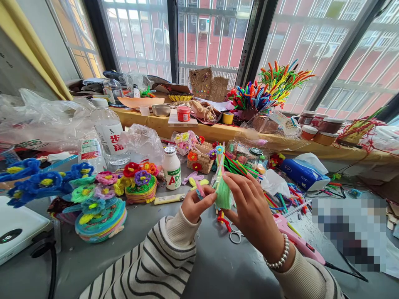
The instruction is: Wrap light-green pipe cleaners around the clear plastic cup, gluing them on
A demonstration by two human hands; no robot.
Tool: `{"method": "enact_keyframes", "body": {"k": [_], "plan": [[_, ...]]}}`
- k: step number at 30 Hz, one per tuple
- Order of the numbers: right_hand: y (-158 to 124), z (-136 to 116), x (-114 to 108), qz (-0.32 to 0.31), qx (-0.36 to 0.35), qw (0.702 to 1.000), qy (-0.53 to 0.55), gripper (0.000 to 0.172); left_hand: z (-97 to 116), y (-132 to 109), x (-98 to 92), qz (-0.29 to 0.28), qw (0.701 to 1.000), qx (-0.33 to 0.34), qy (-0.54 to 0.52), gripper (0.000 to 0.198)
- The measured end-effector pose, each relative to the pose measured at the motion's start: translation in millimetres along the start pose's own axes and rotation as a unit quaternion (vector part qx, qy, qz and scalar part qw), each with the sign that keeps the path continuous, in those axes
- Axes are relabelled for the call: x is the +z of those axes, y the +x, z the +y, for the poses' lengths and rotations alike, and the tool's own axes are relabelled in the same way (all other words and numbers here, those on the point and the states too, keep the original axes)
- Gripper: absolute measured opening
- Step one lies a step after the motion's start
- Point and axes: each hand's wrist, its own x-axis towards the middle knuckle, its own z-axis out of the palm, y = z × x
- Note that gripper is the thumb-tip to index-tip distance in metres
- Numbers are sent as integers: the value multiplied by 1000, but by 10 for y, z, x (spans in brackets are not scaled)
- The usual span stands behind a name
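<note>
My left hand (198, 202) is closed at the middle of the view, pinching a small pink and blue fuzzy piece (200, 191) between thumb and fingers. Just right of it, my right hand (247, 203) wraps its fingers round a pale green fuzzy bundle (223, 194). The bundle hangs downward, its lighter stems rising above the hands. Both hands are close together, and the left fingertips meet the bundle's left side. A blue flower (220, 150) shows above the bundle. Scissors (236, 235) lie on the table below the hands.
A white bottle (172, 170) and a yellow lighter (169, 199) are left of my hands. Colourful flowers on round bases (101, 222) stand farther left. At right lie a pink glue gun (299, 241) and a blue tissue pack (301, 173). Pipe cleaners (254, 97) fill the window ledge.
</note>
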Motion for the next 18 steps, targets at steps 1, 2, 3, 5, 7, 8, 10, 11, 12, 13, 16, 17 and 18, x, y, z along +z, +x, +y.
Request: {"method": "enact_keyframes", "body": {"k": [1, 2, 3, 5, 7, 8, 10, 11, 12, 13, 16, 17, 18], "plan": [[3, 15, 0, -5, 2, 1000, 7, 56, -7, 4, -7, 5, 1000, 1, 2, 27], [7, 40, -5, -11, 5, 1000, 17, 59, -18, 10, -17, 13, 1000, 3, 3, 27], [12, 78, -16, -16, 9, 999, 28, 64, -30, 18, -29, 24, 1000, 6, 4, 27], [24, 188, -61, -14, 25, 998, 48, 74, -53, 38, -56, 50, 999, 14, 4, 25], [28, 329, -138, 15, 59, 997, 56, 76, -65, 59, -79, 75, 997, 21, 4, 24], [24, 403, -186, 32, 80, 995, 55, 72, -64, 66, -86, 85, 996, 25, 4, 22], [-2, 540, -288, 58, 127, 989, 51, 54, -53, 74, -90, 104, 994, 32, 4, 20], [-23, 602, -335, 60, 149, 986, 48, 41, -45, 73, -87, 114, 993, 36, 4, 18], [-48, 659, -374, 54, 172, 983, 44, 30, -37, 70, -81, 123, 992, 40, 5, 17], [-76, 714, -402, 40, 193, 980, 41, 25, -31, 66, -73, 132, 990, 44, 5, 16], [-153, 867, -402, -41, 243, 969, 19, 26, -31, 57, -46, 151, 987, 54, 7, 15], [-170, 915, -375, -79, 250, 965, 9, 27, -34, 57, -38, 156, 986, 57, 7, 15], [-181, 960, -337, -120, 248, 961, 0, 28, -37, 59, -32, 161, 985, 60, 7, 16]]}}
